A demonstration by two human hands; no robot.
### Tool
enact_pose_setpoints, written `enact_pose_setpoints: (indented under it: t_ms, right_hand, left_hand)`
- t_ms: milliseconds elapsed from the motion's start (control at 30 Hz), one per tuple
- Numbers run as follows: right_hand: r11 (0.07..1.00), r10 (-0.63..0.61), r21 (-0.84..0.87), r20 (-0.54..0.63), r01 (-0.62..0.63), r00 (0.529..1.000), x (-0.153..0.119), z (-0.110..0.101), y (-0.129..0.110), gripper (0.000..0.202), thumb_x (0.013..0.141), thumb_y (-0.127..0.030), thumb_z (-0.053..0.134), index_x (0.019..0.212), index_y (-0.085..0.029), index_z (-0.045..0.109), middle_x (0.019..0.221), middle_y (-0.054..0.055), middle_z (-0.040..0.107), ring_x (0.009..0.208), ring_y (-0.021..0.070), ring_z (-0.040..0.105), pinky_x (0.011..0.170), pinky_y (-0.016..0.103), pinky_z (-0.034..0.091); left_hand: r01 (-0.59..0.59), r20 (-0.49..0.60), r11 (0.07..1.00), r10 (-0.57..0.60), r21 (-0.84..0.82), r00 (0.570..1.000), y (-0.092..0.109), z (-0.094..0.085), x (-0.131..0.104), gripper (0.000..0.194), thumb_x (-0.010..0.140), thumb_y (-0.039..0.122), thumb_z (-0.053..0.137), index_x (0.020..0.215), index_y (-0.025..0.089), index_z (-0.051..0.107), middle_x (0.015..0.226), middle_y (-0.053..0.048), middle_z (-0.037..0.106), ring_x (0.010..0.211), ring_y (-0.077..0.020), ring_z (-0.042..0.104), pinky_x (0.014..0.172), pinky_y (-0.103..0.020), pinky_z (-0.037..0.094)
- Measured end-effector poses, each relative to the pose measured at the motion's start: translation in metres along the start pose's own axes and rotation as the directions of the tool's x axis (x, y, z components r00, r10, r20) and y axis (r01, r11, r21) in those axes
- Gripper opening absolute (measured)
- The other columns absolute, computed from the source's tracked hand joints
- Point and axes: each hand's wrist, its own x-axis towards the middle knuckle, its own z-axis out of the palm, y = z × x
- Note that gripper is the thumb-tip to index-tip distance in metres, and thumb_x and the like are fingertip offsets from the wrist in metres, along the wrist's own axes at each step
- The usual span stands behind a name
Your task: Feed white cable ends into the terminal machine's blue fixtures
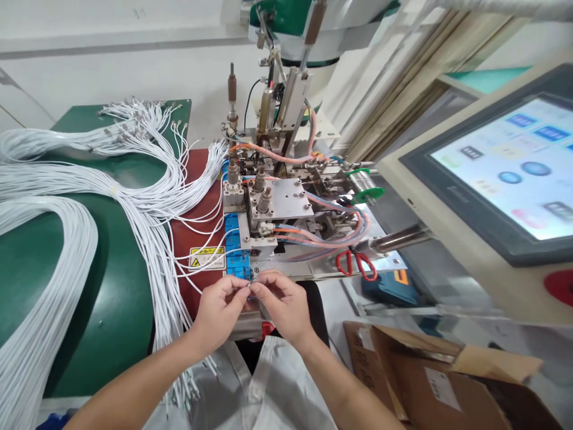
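My left hand (221, 313) and my right hand (284, 304) meet just in front of the machine, fingertips pinched together on the end of a thin white wire (251, 285). They hover at the front end of a row of blue clamp blocks (235, 248) on the small metal machine (277, 203). More white wires (197, 239) run from the blue blocks leftward into a big bundle (67, 179) spread over the green table (116, 286).
Red-handled scissors (356, 263) lie on the machine's base plate. A touchscreen panel (505, 167) stands at the right, with a red button (559, 285) below it. An open cardboard box (430, 376) sits at the lower right. A yellow warning label (206, 257) marks the red plate.
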Motion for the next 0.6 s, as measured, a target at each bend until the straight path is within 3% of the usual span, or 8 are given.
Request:
enact_pose_setpoints:
  t_ms: [100, 200, 367, 433, 500, 600]
  right_hand:
    - [0.999, 0.010, -0.040, 0.098, -0.006, 0.995, 0.005, -0.009, -0.004, 0.009, 0.074, -0.020, 0.060, 0.065, -0.018, 0.060, 0.068, 0.001, 0.059, 0.062, 0.0127, 0.055, 0.056, 0.024, 0.044]
    - [0.985, -0.032, -0.157, 0.219, 0.068, 0.975, 0.010, -0.021, -0.012, 0.010, 0.075, -0.020, 0.058, 0.065, -0.018, 0.059, 0.068, 0.001, 0.058, 0.063, 0.0127, 0.054, 0.058, 0.024, 0.044]
    - [0.906, -0.093, -0.329, 0.458, 0.265, 0.884, 0.013, -0.030, -0.023, 0.009, 0.074, -0.013, 0.055, 0.068, -0.019, 0.059, 0.067, 0.001, 0.057, 0.062, 0.0124, 0.050, 0.057, 0.024, 0.041]
    - [0.914, -0.089, -0.335, 0.381, 0.228, 0.920, 0.009, -0.025, -0.021, 0.011, 0.075, -0.014, 0.053, 0.066, -0.018, 0.058, 0.065, 0.001, 0.056, 0.060, 0.0123, 0.050, 0.055, 0.024, 0.040]
    - [0.951, -0.074, -0.280, 0.198, 0.129, 0.978, 0.004, -0.015, -0.016, 0.015, 0.077, -0.017, 0.052, 0.063, -0.018, 0.056, 0.063, 0.000, 0.055, 0.059, 0.0121, 0.050, 0.054, 0.024, 0.040]
    - [0.981, -0.059, -0.183, 0.035, 0.064, 0.998, -0.005, -0.004, -0.007, 0.018, 0.079, -0.019, 0.050, 0.062, -0.018, 0.055, 0.063, 0.000, 0.055, 0.060, 0.0123, 0.051, 0.055, 0.024, 0.041]
  left_hand:
    - [-0.008, 0.045, 0.999, 0.006, 0.037, 0.999, -0.001, -0.002, 0.001, 0.017, 0.080, 0.029, 0.052, 0.080, 0.014, 0.059, 0.063, 0.000, 0.059, 0.058, -0.0111, 0.056, 0.058, -0.022, 0.045]
    - [-0.012, 0.103, 0.996, 0.003, 0.090, 0.995, 0.000, -0.006, 0.002, 0.018, 0.080, 0.029, 0.051, 0.080, 0.014, 0.061, 0.060, 0.000, 0.058, 0.057, -0.0116, 0.055, 0.057, -0.022, 0.043]
    - [-0.079, 0.235, 0.955, 0.010, 0.285, 0.972, 0.006, -0.012, 0.002, 0.015, 0.078, 0.024, 0.052, 0.069, 0.015, 0.061, 0.056, 0.002, 0.056, 0.052, -0.0095, 0.049, 0.049, -0.019, 0.036]
    - [-0.068, 0.197, 0.955, 0.010, 0.290, 0.980, 0.007, -0.011, 0.001, 0.015, 0.078, 0.024, 0.052, 0.069, 0.016, 0.060, 0.055, 0.003, 0.055, 0.051, -0.0093, 0.049, 0.049, -0.018, 0.036]
    - [-0.025, 0.112, 0.974, 0.000, 0.224, 0.994, 0.007, -0.009, 0.001, 0.016, 0.080, 0.027, 0.050, 0.073, 0.015, 0.059, 0.055, 0.003, 0.056, 0.051, -0.0094, 0.050, 0.050, -0.019, 0.037]
    - [0.002, 0.025, 0.991, -0.006, 0.131, 1.000, 0.006, -0.005, 0.001, 0.017, 0.080, 0.030, 0.051, 0.075, 0.015, 0.057, 0.053, 0.003, 0.055, 0.050, -0.0096, 0.053, 0.052, -0.020, 0.041]
